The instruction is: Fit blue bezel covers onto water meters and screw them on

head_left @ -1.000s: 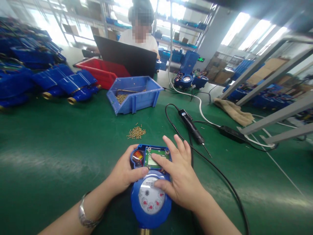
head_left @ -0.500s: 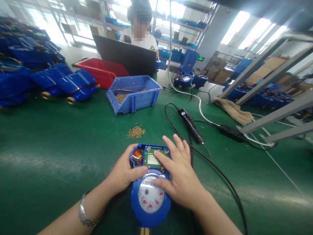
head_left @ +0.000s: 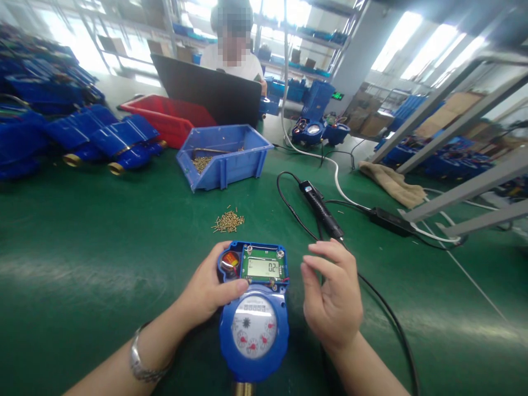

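Observation:
A blue water meter (head_left: 227, 340) lies in front of me, its round dial (head_left: 253, 327) facing up and a brass fitting at its near end. In its uncovered upper housing sits a green circuit board with a small display (head_left: 263, 268) reading "02", beside a round battery-like part (head_left: 230, 263). My left hand (head_left: 210, 283) grips the housing's left side, thumb on its lower edge. To the right of the meter, my right hand (head_left: 332, 297) is raised apart from it, fingers loosely curled, with nothing visible in them. A black electric screwdriver (head_left: 322, 209) lies beyond that hand.
A small pile of brass screws (head_left: 229, 221) lies beyond the meter. Behind it stand a blue bin (head_left: 231, 170) holding screws and a red bin (head_left: 152, 118). Several blue meters (head_left: 124, 143) crowd the left. Cables and a grey metal frame (head_left: 466, 198) occupy the right; a person sits opposite.
My right hand has lifted off the display and dial and moved right, its fingers curling. The display, blank in its visible part before, now shows digits. My left hand keeps its hold.

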`<state>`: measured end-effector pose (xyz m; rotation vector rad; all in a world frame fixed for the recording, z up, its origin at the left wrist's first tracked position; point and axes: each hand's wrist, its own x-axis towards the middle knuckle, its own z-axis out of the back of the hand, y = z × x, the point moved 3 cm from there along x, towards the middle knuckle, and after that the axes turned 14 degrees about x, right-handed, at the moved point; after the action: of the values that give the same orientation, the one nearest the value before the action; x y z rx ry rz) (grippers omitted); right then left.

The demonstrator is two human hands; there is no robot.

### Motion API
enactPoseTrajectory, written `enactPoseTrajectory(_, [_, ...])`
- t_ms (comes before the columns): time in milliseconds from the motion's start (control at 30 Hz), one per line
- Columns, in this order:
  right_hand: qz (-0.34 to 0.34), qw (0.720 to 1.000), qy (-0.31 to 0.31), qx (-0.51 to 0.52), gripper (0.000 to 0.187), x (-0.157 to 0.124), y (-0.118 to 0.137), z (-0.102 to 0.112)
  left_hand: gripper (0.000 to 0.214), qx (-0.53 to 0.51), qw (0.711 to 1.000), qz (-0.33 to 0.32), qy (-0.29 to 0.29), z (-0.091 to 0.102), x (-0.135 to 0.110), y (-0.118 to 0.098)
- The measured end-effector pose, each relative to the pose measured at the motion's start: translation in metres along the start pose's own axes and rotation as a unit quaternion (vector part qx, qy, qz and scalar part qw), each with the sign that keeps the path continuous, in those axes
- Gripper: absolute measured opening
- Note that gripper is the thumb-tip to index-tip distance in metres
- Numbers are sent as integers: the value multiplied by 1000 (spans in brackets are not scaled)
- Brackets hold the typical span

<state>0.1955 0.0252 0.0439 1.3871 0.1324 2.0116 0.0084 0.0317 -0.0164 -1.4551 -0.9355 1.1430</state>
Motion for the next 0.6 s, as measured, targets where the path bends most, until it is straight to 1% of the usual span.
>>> enactPoseTrajectory(33, [-10,1000,-9,-1,16,-1,-3,1,66,-2,1000,2,2,0,0,0])
enactPoseTrajectory(100, [-23,1000,12,-1,10,-2,-8,1,67,-5,1000,5,6,-1,0,-1])
enactPoseTrajectory(200, [-28,998,54,11,20,-1,-9,-1,68,-7,1000,5,4,-1,0,-3])
enactPoseTrajectory(300, [-17,996,82,29,19,0,-6,-4,68,-10,1000,3,0,-1,0,-5])
enactPoseTrajectory(433, [8,990,139,30,37,-2,-3,-7,67,-10,1000,2,-3,-1,0,-6])
enactPoseTrajectory(600, [16,987,157,39,39,-2,-2,-6,65,-4,1000,1,-7,-1,1,-5])
